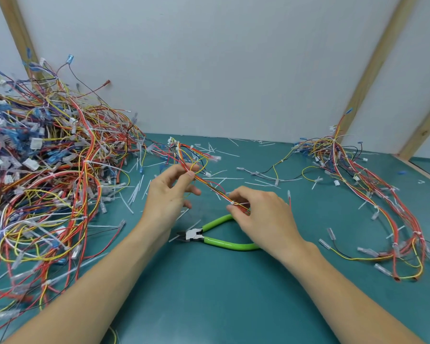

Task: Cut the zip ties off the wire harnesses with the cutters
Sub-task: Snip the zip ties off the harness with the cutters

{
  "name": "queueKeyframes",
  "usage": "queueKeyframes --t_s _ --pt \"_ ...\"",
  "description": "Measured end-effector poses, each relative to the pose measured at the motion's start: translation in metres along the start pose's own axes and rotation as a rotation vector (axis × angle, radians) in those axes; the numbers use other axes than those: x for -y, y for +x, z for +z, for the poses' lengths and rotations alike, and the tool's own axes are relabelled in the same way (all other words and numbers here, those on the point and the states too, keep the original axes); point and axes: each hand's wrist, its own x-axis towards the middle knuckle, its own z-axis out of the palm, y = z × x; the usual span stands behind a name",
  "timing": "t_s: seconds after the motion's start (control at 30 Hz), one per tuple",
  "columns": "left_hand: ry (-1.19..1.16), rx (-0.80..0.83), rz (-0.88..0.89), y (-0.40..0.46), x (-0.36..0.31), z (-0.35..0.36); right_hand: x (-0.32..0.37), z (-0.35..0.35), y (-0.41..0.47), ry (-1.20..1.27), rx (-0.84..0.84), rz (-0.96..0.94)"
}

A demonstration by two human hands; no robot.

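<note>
- Two bare forearms come in from the near edge, and between them the green surface (209, 294) is free of wires.
- Just beyond this free patch lie the cutters (209, 238) with green handles, flat on the surface, the metal head pointing to the left and the handles spread apart; no hand touches them.
- The left hand (170, 192) is raised above the surface, and its thumb and first fingers pinch the wire harness (209, 184) near the far, spread end with small white connectors.
- The right hand (261, 214) has curled fingers that pinch the near end of the same harness, right above one handle of the cutters.
- The harness runs stretched in a slant line between both hands, and a white zip tie (232, 202) sits on it just beside the right fingertips.
- At the left, a big tangled pile of harnesses (47, 170) covers the surface up to the left edge and leans on the white wall (209, 70).
- At the right, a smaller pile of harnesses (370, 194) lies well apart from the hands, near the wooden frame (372, 70) at the right edge.
- Many cut white tie pieces (134, 194) are scattered on the far middle of the surface, between the two piles.
</note>
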Motion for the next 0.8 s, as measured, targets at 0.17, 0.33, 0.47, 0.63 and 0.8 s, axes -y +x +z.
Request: queueKeyframes --t_s 0.17,0.33,0.47,0.63,0.8 --pt "-0.079 -0.099 -0.064 0.004 0.001 -0.004 -0.002 0.002 0.002 0.028 -0.052 0.009" --pt "-0.166 -0.173 -0.152 0.005 0.001 -0.007 -0.001 0.004 0.002 0.184 -0.103 -0.040" --pt "-0.155 -0.049 -0.174 0.001 -0.001 -0.003 0.001 0.006 0.001 0.314 -0.115 -0.097" --pt "-0.019 0.214 -0.067 -0.008 0.000 0.007 0.005 0.008 -0.002 0.381 -0.136 -0.141" --pt "-0.076 0.215 -0.096 -0.009 0.000 0.007 0.004 0.010 -0.002 0.424 -0.172 -0.117"
